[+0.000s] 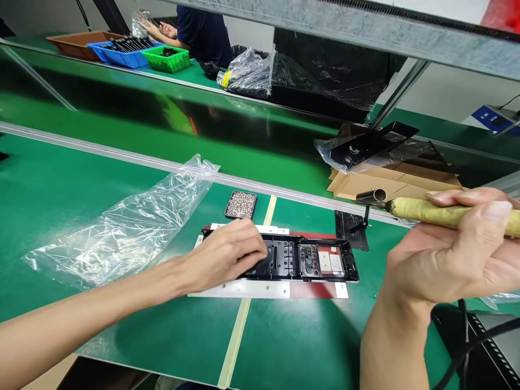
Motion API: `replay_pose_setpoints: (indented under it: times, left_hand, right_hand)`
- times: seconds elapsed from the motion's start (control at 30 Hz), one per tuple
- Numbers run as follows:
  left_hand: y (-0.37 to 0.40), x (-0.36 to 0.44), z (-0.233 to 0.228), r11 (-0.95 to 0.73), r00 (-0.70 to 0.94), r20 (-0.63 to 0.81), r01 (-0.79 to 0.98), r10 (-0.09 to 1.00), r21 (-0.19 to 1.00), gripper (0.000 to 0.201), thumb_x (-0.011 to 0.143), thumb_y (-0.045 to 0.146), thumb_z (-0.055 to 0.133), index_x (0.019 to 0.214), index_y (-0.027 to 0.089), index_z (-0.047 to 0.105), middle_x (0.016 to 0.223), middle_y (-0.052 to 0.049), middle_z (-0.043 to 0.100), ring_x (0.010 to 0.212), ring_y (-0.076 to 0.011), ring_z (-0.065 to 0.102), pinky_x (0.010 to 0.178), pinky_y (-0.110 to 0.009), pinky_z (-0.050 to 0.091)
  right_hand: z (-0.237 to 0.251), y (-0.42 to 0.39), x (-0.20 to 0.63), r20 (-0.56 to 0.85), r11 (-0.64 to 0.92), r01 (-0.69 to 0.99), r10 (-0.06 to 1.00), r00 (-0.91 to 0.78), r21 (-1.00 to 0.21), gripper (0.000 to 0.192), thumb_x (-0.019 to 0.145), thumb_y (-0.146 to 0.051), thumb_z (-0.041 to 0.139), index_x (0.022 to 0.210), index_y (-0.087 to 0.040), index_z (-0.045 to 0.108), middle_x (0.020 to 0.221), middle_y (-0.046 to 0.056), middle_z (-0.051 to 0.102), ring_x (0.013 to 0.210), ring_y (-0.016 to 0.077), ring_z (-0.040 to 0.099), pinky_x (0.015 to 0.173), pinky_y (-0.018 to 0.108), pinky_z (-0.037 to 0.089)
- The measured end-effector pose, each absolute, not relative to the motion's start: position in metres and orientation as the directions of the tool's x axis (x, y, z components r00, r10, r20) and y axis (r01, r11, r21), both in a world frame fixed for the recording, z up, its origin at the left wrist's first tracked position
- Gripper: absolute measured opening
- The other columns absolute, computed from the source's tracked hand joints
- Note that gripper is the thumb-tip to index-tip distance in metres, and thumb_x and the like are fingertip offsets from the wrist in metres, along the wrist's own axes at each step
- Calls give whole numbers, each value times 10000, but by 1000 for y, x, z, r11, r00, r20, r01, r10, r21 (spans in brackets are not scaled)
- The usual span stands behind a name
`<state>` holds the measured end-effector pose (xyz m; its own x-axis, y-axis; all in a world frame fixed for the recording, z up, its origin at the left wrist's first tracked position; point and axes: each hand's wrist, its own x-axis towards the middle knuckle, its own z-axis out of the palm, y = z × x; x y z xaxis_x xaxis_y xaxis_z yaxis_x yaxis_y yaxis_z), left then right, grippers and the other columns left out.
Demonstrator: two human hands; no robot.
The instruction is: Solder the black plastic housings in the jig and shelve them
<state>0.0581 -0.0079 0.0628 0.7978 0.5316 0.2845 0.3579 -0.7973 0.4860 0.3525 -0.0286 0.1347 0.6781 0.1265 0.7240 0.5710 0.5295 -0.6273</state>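
Observation:
My left hand [229, 249] rests over the left half of a long black plastic housing [276, 257], its fingers curled together and pointing down. Whatever the fingertips pinch, if anything, is hidden. The housing lies flat in a white and dark-red fixture [255, 287]. On the right, raised above the bench, my right hand [459, 249] grips the yellow, wrapped handle of a soldering iron [430, 212]. The iron's front end is beside a short metal tube [371, 195] on a small black stand [351, 230]; whether they touch I cannot tell.
Behind the fixture sits a small tray of tiny metal parts [241, 205]. A clear plastic bag [134, 233] covers bench on the left. Cardboard [390, 181] with black parts stands back right. Black cables [479, 346] hang lower right. A co-worker [205, 35] is beyond the divider, near bins.

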Motion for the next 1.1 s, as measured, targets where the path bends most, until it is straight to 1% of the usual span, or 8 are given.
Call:
replay_pose_setpoints:
  times: [0.1,0.3,0.4,0.57,0.67,0.77,0.93,1.1]
  left_hand:
    - [-25,70,50,-799,822,252,348,512,490,179,1041,234,527,1026,177,696,952,-49,689,913,-180,567,844,-356,461]
    - [-24,72,33,-836,844,238,358,480,416,160,1041,221,522,1054,185,678,979,-42,679,934,-183,561,813,-349,447]
    - [-26,73,33,-853,852,242,358,465,380,161,1042,217,519,1069,183,673,984,-44,678,938,-183,565,811,-350,446]
    - [-28,73,32,-866,857,237,369,458,337,157,1045,210,514,1103,184,657,1004,-35,676,956,-184,566,811,-351,450]
    - [-30,70,29,-874,854,259,365,452,322,159,1042,206,525,1141,186,648,1024,-32,677,965,-184,568,806,-349,455]
    - [-32,65,26,-893,854,297,346,427,289,192,1030,185,542,1201,173,630,1054,-47,676,982,-194,566,805,-352,462]
    - [-34,61,24,-948,888,333,284,317,145,294,1014,84,495,1291,102,593,1076,-93,680,1003,-225,565,804,-369,476]
    - [-36,62,23,-952,874,381,295,302,80,270,990,75,530,1246,91,617,1053,-94,695,971,-235,582,750,-373,483]
  right_hand:
    - [135,-31,342,782,718,450,208,588,-530,220,841,-237,567,1044,-159,532,748,-9,486,628,120,551,664,350,452]
    - [137,-39,332,749,737,355,300,590,-575,226,849,-180,563,1065,-125,527,783,15,509,670,130,577,683,348,487]
    - [139,-39,326,719,725,322,334,610,-609,199,852,-184,565,1050,-166,556,785,12,520,683,128,572,697,346,509]
    - [140,-39,316,718,815,159,377,585,-557,134,839,-166,613,966,-193,645,701,-8,568,599,130,547,588,325,486]
    - [141,-44,310,676,796,52,476,562,-603,82,896,-165,573,923,-196,645,655,-22,538,555,120,524,551,314,479]
    - [141,-50,303,640,759,16,537,549,-650,130,933,-145,525,871,-193,628,607,-29,500,510,114,500,518,307,459]
    - [137,-57,289,661,737,8,602,448,-676,195,964,-218,530,779,-181,582,620,-20,518,487,116,506,490,319,440]
    - [133,-64,275,619,671,-27,698,359,-741,103,978,-174,516,918,-184,600,711,-11,553,586,115,565,544,313,489]
